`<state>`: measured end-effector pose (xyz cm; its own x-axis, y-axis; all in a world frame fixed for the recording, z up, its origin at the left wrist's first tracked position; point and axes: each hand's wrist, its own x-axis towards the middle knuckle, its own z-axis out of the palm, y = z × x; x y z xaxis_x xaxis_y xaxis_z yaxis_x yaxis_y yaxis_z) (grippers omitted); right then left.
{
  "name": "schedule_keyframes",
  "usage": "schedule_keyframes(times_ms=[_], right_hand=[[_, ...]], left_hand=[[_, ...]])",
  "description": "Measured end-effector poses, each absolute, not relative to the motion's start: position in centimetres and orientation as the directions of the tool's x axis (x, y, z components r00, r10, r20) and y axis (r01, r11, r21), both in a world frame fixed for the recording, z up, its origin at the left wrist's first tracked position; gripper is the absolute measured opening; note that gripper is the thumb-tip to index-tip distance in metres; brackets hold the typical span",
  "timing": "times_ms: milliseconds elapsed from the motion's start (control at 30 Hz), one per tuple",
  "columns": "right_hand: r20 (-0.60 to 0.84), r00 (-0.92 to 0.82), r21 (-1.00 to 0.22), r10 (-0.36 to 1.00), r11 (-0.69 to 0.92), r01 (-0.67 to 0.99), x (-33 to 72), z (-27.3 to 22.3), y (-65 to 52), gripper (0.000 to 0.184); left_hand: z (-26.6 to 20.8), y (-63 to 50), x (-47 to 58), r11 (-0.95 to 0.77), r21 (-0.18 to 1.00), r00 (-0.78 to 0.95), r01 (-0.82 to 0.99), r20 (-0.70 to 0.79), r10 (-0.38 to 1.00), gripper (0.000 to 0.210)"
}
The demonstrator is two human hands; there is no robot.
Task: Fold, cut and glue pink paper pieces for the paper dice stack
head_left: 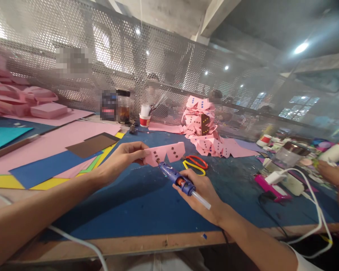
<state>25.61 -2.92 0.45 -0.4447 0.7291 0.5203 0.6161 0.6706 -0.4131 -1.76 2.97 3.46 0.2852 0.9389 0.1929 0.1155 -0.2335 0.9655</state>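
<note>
The left hand (134, 151) pinches a pink paper (175, 153) by its left end, above the blue table (115, 214). This paper carries small dark squares and has a notch in the lower edge. The right hand (206, 190) is closed around a blue glue gun (171, 174), whose tip is at the paper (if it touches, I cannot tell). A whitish glue stick (202, 200) comes out from its back. Scissors (205, 164) lie near, before a heap of pink pieces (192, 121).
</note>
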Motion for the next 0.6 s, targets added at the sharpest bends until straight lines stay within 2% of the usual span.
schedule_keyframes(times_ms=[600], right_hand=[[0.495,-0.446,-0.425,0.746,0.655,0.624,25.57,0.52,-2.91,0.024]], left_hand=[[3.44,2.89,-1.70,-0.230,0.969,0.302,0.089,0.194,0.933,0.026]])
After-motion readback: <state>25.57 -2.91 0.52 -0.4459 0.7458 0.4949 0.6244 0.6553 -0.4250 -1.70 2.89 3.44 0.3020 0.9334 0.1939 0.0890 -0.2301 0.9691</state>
